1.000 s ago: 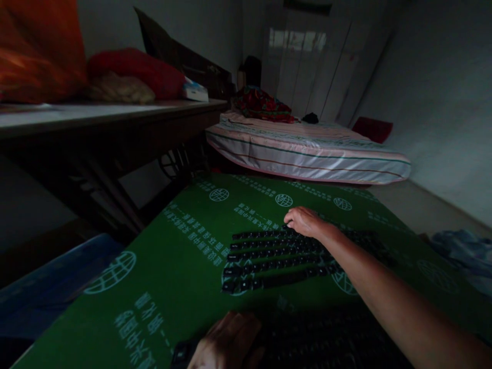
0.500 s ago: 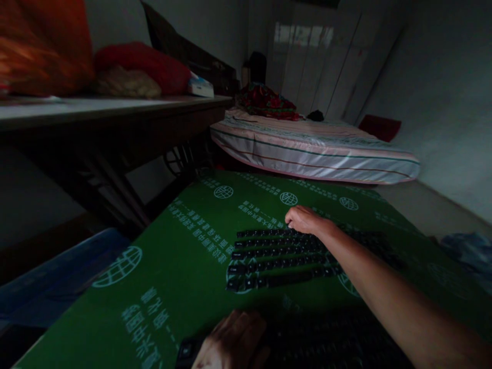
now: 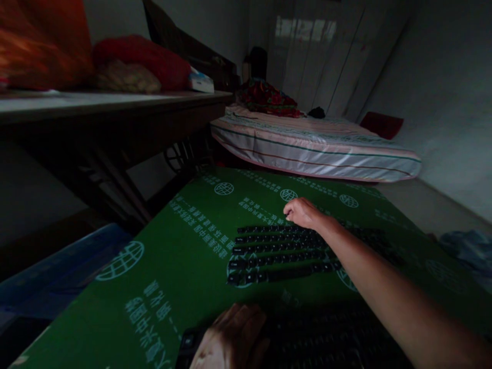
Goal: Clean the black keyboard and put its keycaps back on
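Note:
Rows of loose black keycaps (image 3: pixel 284 247) lie on the green board (image 3: pixel 184 287), set out in keyboard order with a long space bar (image 3: pixel 290 273) in the nearest row. My right hand (image 3: pixel 303 212) is just beyond the farthest row, thumb and fingers pinched together. A small dark spot shows at its fingertips, too unclear to name. A black keyboard (image 3: pixel 319 333) lies in shadow at the near edge. My left hand (image 3: pixel 232 333) rests over its left part, fingers together and bent across its far edge. My right forearm hides some keycaps.
A table (image 3: pixel 115 102) on the left bears an orange bag (image 3: pixel 42 46), a red bundle (image 3: pixel 149 59) and a small box (image 3: pixel 201 82). Blue plastic (image 3: pixel 65 266) lies below it. Behind the board is a bed with a striped mattress (image 3: pixel 319 148).
My right hand has risen slightly from the far keycap row, and the pale bit at its fingertips no longer shows. My left hand stays on the keyboard. The view has tilted slightly.

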`<action>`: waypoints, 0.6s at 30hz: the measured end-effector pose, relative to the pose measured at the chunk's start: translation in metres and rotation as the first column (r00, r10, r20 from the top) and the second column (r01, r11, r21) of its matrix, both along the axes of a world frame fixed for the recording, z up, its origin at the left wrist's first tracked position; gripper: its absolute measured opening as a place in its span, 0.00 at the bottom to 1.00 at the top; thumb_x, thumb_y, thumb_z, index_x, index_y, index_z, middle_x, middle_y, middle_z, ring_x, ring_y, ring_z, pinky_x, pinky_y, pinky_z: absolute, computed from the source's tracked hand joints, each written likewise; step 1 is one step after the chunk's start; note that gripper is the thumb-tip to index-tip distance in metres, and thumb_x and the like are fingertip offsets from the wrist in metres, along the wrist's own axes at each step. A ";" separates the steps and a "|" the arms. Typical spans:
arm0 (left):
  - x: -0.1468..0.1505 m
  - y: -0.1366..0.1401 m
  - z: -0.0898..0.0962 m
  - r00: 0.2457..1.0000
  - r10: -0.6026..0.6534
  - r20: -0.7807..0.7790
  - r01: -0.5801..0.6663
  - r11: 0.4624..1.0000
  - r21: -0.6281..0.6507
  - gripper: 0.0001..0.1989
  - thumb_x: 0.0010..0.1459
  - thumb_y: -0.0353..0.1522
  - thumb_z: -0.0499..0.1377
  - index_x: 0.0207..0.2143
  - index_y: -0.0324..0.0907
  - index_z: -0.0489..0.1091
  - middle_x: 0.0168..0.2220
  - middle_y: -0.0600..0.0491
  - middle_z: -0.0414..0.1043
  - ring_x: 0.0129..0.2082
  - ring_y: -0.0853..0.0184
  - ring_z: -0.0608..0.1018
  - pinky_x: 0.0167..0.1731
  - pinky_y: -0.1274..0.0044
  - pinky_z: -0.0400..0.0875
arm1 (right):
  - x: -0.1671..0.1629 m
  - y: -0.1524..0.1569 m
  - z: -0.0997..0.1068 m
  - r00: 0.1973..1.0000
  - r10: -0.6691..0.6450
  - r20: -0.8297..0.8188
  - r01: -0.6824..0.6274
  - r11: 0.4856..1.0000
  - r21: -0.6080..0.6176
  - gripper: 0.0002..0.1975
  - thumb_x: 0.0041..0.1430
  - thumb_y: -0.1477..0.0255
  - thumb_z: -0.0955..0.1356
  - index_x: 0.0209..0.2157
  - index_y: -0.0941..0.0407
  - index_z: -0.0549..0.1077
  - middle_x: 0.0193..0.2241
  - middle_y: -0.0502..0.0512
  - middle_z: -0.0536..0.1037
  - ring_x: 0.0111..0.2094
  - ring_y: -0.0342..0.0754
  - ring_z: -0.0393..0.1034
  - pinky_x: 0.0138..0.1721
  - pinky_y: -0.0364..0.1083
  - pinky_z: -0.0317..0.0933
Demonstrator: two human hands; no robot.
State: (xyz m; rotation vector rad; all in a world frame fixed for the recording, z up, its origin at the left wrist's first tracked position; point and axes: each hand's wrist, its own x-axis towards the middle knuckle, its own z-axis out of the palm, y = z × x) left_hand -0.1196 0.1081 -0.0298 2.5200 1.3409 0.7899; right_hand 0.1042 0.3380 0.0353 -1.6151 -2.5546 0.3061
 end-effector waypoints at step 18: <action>0.014 0.006 0.027 0.997 -0.073 0.014 0.074 0.991 -0.114 0.11 0.62 0.32 0.51 0.43 0.39 0.69 0.39 0.47 0.74 0.39 0.63 0.76 0.41 0.69 0.74 | 0.040 -0.213 -0.023 0.778 -0.077 -0.623 -0.037 0.985 -0.167 0.07 0.48 0.79 0.70 0.29 0.54 0.78 0.35 0.54 0.78 0.40 0.48 0.73 0.43 0.46 0.67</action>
